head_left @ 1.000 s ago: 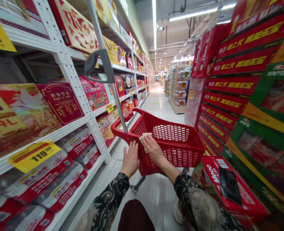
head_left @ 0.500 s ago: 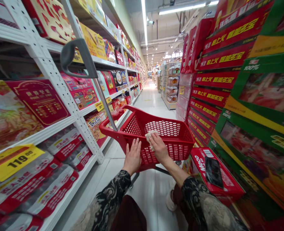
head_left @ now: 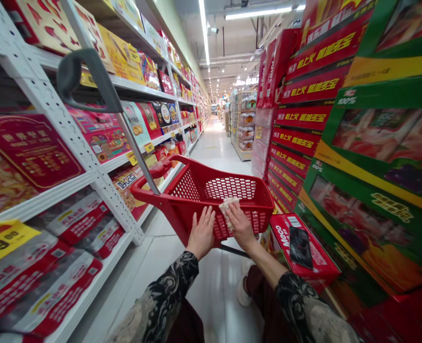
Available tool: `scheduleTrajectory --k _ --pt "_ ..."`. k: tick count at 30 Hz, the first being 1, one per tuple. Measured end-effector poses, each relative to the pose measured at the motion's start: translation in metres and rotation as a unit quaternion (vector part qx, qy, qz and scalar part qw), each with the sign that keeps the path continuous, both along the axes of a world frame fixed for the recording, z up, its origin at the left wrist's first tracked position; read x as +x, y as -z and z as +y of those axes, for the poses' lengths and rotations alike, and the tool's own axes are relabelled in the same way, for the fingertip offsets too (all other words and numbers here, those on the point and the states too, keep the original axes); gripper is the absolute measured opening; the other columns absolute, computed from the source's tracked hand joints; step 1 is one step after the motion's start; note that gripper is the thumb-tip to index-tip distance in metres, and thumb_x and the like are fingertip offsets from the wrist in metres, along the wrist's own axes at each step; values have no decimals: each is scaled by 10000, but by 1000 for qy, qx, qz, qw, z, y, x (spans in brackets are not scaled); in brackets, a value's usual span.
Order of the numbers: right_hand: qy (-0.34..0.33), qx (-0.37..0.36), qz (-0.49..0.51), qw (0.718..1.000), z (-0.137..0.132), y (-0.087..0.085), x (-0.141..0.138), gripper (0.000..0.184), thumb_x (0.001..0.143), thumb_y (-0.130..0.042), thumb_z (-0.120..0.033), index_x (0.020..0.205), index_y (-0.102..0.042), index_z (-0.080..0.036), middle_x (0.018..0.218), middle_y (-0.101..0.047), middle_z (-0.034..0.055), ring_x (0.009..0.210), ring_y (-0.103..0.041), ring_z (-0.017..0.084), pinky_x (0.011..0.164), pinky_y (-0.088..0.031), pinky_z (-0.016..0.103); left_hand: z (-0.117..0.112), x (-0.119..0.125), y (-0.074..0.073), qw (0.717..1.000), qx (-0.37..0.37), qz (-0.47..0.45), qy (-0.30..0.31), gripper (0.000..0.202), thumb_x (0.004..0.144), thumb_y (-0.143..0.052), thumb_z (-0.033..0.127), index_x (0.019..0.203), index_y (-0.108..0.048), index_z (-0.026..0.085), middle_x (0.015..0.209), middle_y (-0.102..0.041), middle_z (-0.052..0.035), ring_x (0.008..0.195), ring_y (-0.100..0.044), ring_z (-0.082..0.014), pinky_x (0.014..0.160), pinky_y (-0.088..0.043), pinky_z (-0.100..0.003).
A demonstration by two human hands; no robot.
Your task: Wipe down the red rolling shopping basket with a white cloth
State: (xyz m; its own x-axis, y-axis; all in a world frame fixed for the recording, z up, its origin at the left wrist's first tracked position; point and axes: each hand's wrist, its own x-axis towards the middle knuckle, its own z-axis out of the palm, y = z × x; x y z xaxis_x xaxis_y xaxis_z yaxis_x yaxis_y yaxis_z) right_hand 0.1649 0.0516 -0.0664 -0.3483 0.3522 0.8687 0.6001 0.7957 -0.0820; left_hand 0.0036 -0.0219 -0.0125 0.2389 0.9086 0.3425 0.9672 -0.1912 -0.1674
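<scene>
A red plastic shopping basket (head_left: pixel 182 209) with a perforated mesh wall stands on a wheeled frame before me, and its long metal handle with a grey grip (head_left: pixel 89 81) rises at the left. Flat against the near side wall rests my left hand (head_left: pixel 201 233), its fingers stretched out and holding nothing. My right hand (head_left: pixel 240 225) presses a crumpled off-white cloth (head_left: pixel 228 206) onto the same wall, just below the rim. The cloth's lower part is hidden under the fingers. Inside, the visible part of the basket shows only red mesh.
White shelving (head_left: pixel 99 176) with boxed goods and bottle packs lines the left side. On the right stand stacked red drink cartons (head_left: pixel 300 116) and green fruit boxes (head_left: pixel 368 190). A black phone (head_left: pixel 300 247) lies on a red carton (head_left: pixel 316 274) near my right knee. A tiled aisle runs ahead.
My right hand and the cloth have shifted slightly along the basket's side wall. The left hand stays flat on it. The view has turned a little to the right.
</scene>
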Motion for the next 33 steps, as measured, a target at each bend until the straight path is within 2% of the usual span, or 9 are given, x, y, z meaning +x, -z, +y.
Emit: scheduleTrajectory --k 3,11,13,19,22,26,28,30,33 --pt "27 1 -3 1000 12 -4 8 467 849 -385 -48 1301 -441 -152 1365 -426 106 1346 -205 200 1057 -345 415 5 10 -1 1000 -1 -2 10 615 765 -392 174 1366 -297 83 1474 -212 -126 1368 -140 -246 1086 -153 -519" --pt "34 -56 -74 995 -7 63 28 473 819 -394 -23 1264 -489 -151 1293 -506 128 1318 -286 206 980 -428 412 6 39 16 996 -42 7 74 638 761 -385 175 1381 -258 98 1479 -206 -108 1370 -126 -247 1087 -136 -520" --pt "23 -55 -66 996 -12 61 36 471 822 -394 -28 1267 -486 -154 1285 -514 126 1316 -293 198 982 -426 401 7 43 18 996 -49 11 77 636 759 -380 171 1379 -261 93 1480 -201 -109 1371 -125 -247 1088 -129 -523" --pt "94 -47 58 993 3 18 68 509 851 -374 -57 1344 -380 -182 1407 -365 93 1345 -214 214 1062 -321 443 19 57 14 997 -35 13 61 675 724 -394 141 1381 -245 87 1491 -162 -110 1377 -86 -249 1087 -128 -525" --pt "111 -60 49 991 11 28 77 553 831 -345 -18 1356 -357 -191 1415 -352 82 1351 -192 205 1055 -332 446 23 70 12 996 -39 16 79 670 730 -391 142 1382 -243 90 1491 -158 -112 1376 -91 -251 1085 -129 -529" --pt "111 -90 21 990 2 73 76 608 769 -341 39 1334 -394 -179 1392 -387 96 1343 -222 194 1046 -349 446 22 86 17 991 -58 30 115 638 757 -371 148 1381 -248 93 1485 -187 -111 1373 -111 -244 1088 -132 -517" --pt "104 -100 5 990 -7 85 77 604 761 -354 43 1319 -419 -178 1357 -437 104 1327 -267 194 1026 -377 438 20 91 23 989 -64 36 130 629 766 -363 149 1381 -247 94 1479 -208 -112 1373 -117 -236 1088 -142 -509" --pt "96 -103 0 990 -13 81 81 579 781 -364 25 1319 -421 -181 1335 -464 107 1318 -289 197 1010 -399 426 20 94 27 988 -66 37 136 634 763 -363 142 1384 -242 98 1475 -222 -111 1372 -123 -232 1087 -152 -506" --pt "103 -90 45 990 -10 54 95 551 822 -355 -20 1346 -377 -188 1391 -390 97 1336 -243 212 1040 -357 450 26 98 26 989 -61 31 131 644 751 -365 126 1383 -244 97 1481 -205 -108 1371 -124 -243 1085 -148 -517"
